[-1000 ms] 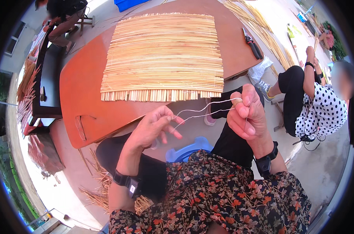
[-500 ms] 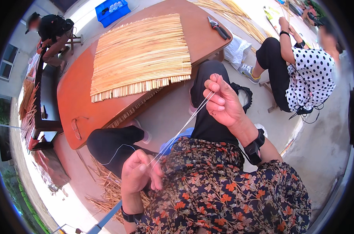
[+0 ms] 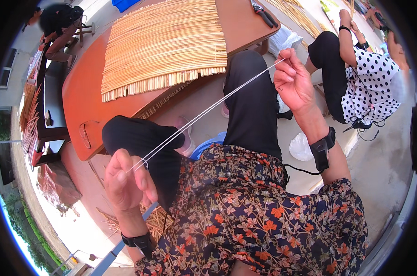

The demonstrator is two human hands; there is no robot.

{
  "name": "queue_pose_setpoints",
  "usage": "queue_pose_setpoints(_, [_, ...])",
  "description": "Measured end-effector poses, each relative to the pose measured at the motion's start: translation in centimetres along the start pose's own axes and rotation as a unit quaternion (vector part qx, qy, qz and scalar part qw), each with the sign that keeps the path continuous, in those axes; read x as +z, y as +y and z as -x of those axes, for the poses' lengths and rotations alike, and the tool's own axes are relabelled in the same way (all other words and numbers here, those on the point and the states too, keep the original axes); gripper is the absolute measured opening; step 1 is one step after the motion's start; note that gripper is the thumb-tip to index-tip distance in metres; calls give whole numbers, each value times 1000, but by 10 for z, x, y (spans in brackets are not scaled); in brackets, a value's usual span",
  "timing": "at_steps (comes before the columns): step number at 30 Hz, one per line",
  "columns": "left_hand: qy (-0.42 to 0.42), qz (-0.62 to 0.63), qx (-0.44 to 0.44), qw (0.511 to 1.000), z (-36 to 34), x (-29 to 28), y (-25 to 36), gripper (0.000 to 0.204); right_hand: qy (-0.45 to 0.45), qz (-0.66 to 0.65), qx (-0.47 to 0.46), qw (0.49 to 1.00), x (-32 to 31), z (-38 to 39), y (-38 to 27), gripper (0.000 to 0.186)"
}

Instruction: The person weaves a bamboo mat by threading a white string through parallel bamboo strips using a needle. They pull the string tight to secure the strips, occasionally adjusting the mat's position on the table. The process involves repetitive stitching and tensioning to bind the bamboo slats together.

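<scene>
A doubled white string (image 3: 204, 117) runs taut on a slant across my lap. Its lower left end is pinched in my left hand (image 3: 128, 179), where a small loop shows by the fingers. Up at the right, my right hand (image 3: 295, 83) grips the other end between thumb and fingertips. Beyond my knees a mat of thin straw-coloured sticks (image 3: 165, 48), laid side by side, rests on a reddish-brown table (image 3: 86, 119). Neither hand touches the mat.
Red-and-black pliers (image 3: 263, 16) lie at the table's far right, eyeglasses (image 3: 84, 135) near its left corner. A blue basin (image 3: 208, 145) stands below my knees, with loose sticks (image 3: 160, 223) on the ground. A person in a polka-dot top (image 3: 371, 85) sits at right; another person (image 3: 59, 27) is far left.
My hands have drawn apart, the left one down and left, the right one up and right. The string between them is now longer and stretched straight.
</scene>
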State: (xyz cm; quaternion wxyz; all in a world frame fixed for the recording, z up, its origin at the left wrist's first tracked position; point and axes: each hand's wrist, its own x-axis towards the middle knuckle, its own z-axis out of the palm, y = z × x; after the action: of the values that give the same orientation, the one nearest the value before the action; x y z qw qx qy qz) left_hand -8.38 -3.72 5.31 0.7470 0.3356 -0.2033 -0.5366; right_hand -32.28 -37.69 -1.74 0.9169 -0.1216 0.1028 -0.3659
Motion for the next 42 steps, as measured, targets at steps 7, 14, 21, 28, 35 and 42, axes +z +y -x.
queue_pose_setpoints(7, [15,-85,19,996,-22,11,26,23,11,42,-11,999,-19,-39,-19,21])
queue_pose_setpoints(14, [27,-140,13,990,-32,20,51,24,4,46,-27,999,-17,-69,-20,22])
queue_pose_setpoints(21, [98,-319,-45,941,-49,15,49,20,32,35,-53,997,-8,-53,-47,18])
queue_pose_setpoints(28, [171,-525,3,834,-26,-64,76,10,146,96,-141,974,-117,-21,-112,14])
queue_pose_setpoints(35, [283,-539,-6,793,16,-137,78,11,353,193,-295,867,-255,46,-208,18])
queue_pose_setpoints(42, [440,-554,-12,707,93,-224,83,17,436,274,-323,794,-305,67,-239,19])
